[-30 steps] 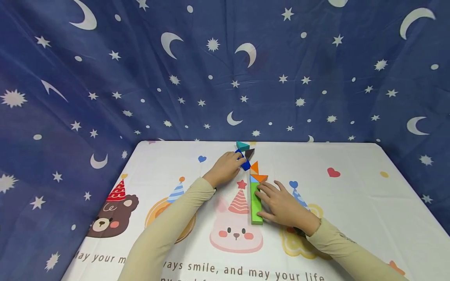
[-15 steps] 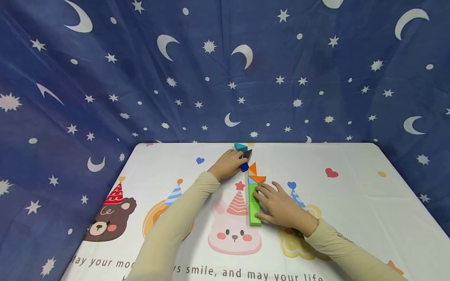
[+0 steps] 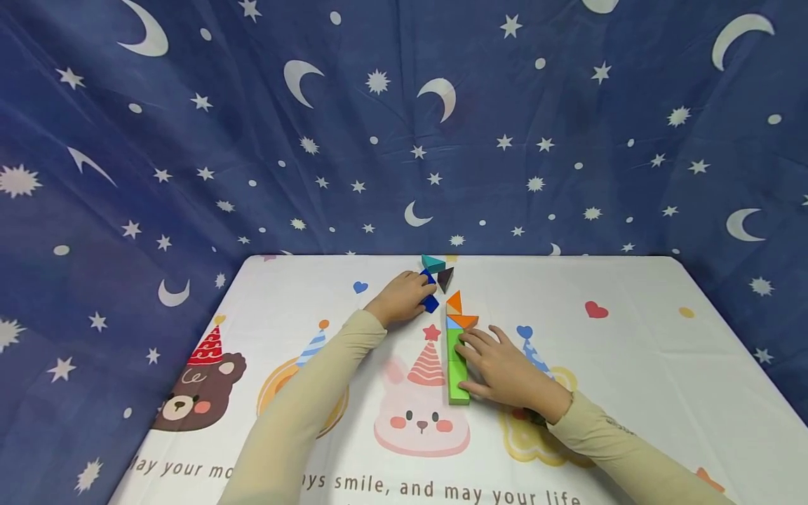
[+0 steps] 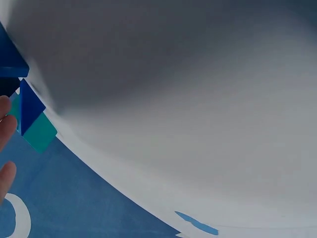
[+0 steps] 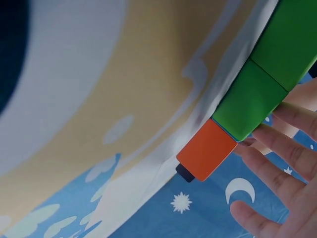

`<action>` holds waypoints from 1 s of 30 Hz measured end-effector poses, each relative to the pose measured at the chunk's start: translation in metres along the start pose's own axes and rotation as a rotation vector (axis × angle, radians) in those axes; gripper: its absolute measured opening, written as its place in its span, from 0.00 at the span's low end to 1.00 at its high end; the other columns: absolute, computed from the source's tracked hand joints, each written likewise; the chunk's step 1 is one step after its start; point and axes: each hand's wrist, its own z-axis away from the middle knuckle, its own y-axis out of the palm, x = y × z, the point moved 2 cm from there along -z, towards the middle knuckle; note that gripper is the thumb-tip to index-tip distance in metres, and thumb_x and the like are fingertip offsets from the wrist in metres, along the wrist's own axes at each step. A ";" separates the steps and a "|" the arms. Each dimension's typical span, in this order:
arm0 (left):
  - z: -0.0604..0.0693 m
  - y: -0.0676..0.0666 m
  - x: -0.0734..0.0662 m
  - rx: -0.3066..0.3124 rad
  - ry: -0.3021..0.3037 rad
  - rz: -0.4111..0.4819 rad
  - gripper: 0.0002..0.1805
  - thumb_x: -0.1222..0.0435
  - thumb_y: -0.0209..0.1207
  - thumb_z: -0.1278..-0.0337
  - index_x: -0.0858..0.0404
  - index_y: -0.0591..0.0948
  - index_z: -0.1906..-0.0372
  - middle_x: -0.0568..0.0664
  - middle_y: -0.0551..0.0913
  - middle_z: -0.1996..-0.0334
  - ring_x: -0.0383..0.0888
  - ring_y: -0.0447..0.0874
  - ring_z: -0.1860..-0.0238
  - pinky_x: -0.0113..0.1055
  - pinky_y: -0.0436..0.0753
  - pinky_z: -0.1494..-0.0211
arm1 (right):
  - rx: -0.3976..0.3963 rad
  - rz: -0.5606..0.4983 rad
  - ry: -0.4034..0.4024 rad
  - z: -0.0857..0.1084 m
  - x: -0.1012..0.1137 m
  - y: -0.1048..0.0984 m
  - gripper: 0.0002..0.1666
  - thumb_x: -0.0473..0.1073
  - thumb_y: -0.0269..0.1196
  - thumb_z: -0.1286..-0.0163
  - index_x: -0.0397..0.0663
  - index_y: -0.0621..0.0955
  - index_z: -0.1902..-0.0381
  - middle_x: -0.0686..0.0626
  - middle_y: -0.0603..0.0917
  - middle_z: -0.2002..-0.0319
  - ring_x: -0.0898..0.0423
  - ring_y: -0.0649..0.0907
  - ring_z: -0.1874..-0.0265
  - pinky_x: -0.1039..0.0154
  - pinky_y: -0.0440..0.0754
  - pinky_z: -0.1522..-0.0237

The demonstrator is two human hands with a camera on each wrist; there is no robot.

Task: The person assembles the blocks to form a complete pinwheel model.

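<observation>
In the head view my left hand (image 3: 400,297) grips blue blocks (image 3: 431,303) with curled fingers, and part of the blue is hidden under them. Just right of it stands a dark triangular block (image 3: 445,279), with a teal one (image 3: 433,264) behind. The left wrist view shows a blue triangle (image 4: 31,107) against teal (image 4: 41,133), beside my fingertips (image 4: 7,129). My right hand (image 3: 513,368), fingers spread and slightly bent, touches the right side of a row of green blocks (image 3: 459,379). Orange triangles (image 3: 465,321) lie at the row's far end; the right wrist view shows an orange face (image 5: 207,149).
A white cloth (image 3: 631,379) printed with cartoon animals, hearts and lettering covers the table. Its back edge lies just behind the teal block. A dark blue curtain (image 3: 353,91) with moons and stars hangs behind and along both sides.
Gripped by my left hand, the blue blocks have shifted left, opening a gap beside the dark block. My right hand stays by the green blocks. The head view has moved slightly.
</observation>
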 end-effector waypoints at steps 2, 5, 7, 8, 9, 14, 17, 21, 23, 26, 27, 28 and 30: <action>0.003 -0.001 0.000 0.002 0.002 -0.001 0.22 0.55 0.59 0.41 0.55 0.75 0.42 0.51 0.78 0.47 0.47 0.75 0.43 0.41 0.66 0.31 | 0.001 -0.006 0.002 0.000 0.000 0.000 0.37 0.67 0.56 0.38 0.47 0.74 0.41 0.44 0.75 0.40 0.45 0.72 0.38 0.38 0.65 0.38; 0.006 -0.003 0.000 -0.007 0.010 -0.009 0.22 0.55 0.59 0.41 0.55 0.75 0.43 0.51 0.79 0.48 0.47 0.76 0.44 0.40 0.67 0.31 | 0.002 -0.011 0.002 -0.001 0.000 -0.001 0.37 0.66 0.56 0.38 0.47 0.74 0.40 0.44 0.75 0.40 0.45 0.72 0.38 0.38 0.65 0.38; 0.007 -0.004 -0.001 -0.018 0.018 -0.013 0.21 0.55 0.59 0.42 0.56 0.76 0.44 0.51 0.79 0.49 0.47 0.76 0.45 0.40 0.67 0.31 | 0.003 -0.010 0.005 -0.001 -0.001 -0.001 0.38 0.67 0.55 0.38 0.47 0.74 0.40 0.44 0.75 0.40 0.45 0.72 0.38 0.38 0.65 0.38; 0.007 -0.005 -0.001 -0.024 0.022 -0.015 0.20 0.56 0.59 0.42 0.56 0.76 0.45 0.51 0.79 0.50 0.47 0.77 0.45 0.40 0.67 0.31 | 0.004 -0.010 0.005 -0.001 -0.001 -0.001 0.38 0.67 0.55 0.38 0.47 0.74 0.40 0.44 0.75 0.40 0.45 0.72 0.38 0.38 0.65 0.38; 0.008 -0.005 -0.001 -0.028 0.024 -0.014 0.20 0.56 0.59 0.42 0.56 0.77 0.46 0.51 0.79 0.51 0.47 0.77 0.46 0.40 0.67 0.32 | 0.004 -0.008 0.005 -0.001 -0.001 -0.001 0.38 0.67 0.55 0.38 0.47 0.74 0.40 0.44 0.75 0.40 0.45 0.72 0.38 0.38 0.65 0.38; 0.006 -0.007 -0.003 -0.035 0.007 -0.007 0.16 0.55 0.56 0.39 0.58 0.80 0.51 0.50 0.80 0.55 0.47 0.78 0.49 0.41 0.68 0.32 | -0.007 -0.007 -0.001 -0.001 -0.001 -0.001 0.38 0.66 0.57 0.38 0.46 0.74 0.41 0.43 0.75 0.40 0.44 0.72 0.38 0.38 0.66 0.39; 0.004 -0.006 -0.003 -0.022 -0.025 0.001 0.15 0.55 0.51 0.35 0.57 0.82 0.53 0.50 0.80 0.57 0.46 0.78 0.51 0.41 0.68 0.33 | -0.011 -0.011 -0.006 -0.001 -0.001 -0.001 0.37 0.66 0.57 0.39 0.45 0.74 0.41 0.43 0.75 0.41 0.44 0.72 0.38 0.38 0.66 0.39; 0.003 -0.003 -0.003 -0.005 -0.077 0.031 0.16 0.57 0.46 0.31 0.58 0.83 0.55 0.52 0.81 0.56 0.48 0.78 0.50 0.42 0.70 0.35 | -0.005 -0.015 -0.012 -0.001 0.001 -0.002 0.37 0.65 0.57 0.38 0.45 0.74 0.41 0.42 0.75 0.41 0.44 0.72 0.38 0.38 0.66 0.39; 0.004 -0.001 -0.002 0.004 -0.105 0.045 0.17 0.57 0.45 0.30 0.58 0.82 0.54 0.52 0.81 0.55 0.49 0.78 0.49 0.42 0.70 0.35 | -0.001 -0.015 -0.012 -0.001 0.001 -0.001 0.37 0.65 0.57 0.38 0.45 0.74 0.41 0.42 0.75 0.41 0.44 0.72 0.38 0.38 0.67 0.39; 0.006 0.000 0.000 0.029 -0.143 0.066 0.19 0.53 0.45 0.31 0.58 0.80 0.49 0.53 0.80 0.51 0.49 0.77 0.45 0.42 0.68 0.33 | 0.003 -0.010 -0.011 -0.001 0.002 -0.001 0.37 0.65 0.56 0.38 0.45 0.74 0.41 0.42 0.75 0.40 0.44 0.72 0.38 0.38 0.67 0.39; 0.007 -0.001 0.000 0.037 -0.148 0.071 0.20 0.51 0.46 0.32 0.58 0.79 0.49 0.52 0.80 0.50 0.49 0.76 0.45 0.42 0.68 0.33 | 0.001 -0.008 -0.010 -0.001 0.001 -0.001 0.37 0.65 0.56 0.38 0.45 0.74 0.41 0.42 0.75 0.40 0.44 0.72 0.38 0.38 0.66 0.39; 0.007 -0.002 0.001 0.045 -0.152 0.078 0.21 0.50 0.47 0.33 0.58 0.78 0.48 0.52 0.79 0.50 0.49 0.76 0.45 0.42 0.67 0.32 | -0.001 -0.006 -0.010 0.000 0.001 -0.001 0.38 0.66 0.56 0.38 0.45 0.74 0.41 0.43 0.75 0.40 0.44 0.72 0.38 0.39 0.66 0.39; 0.009 -0.004 0.002 0.051 -0.147 0.084 0.21 0.49 0.51 0.37 0.58 0.78 0.50 0.52 0.79 0.51 0.49 0.76 0.46 0.42 0.67 0.32 | -0.009 0.001 -0.010 0.000 0.000 0.000 0.38 0.66 0.56 0.38 0.45 0.74 0.40 0.43 0.75 0.40 0.44 0.72 0.38 0.39 0.66 0.39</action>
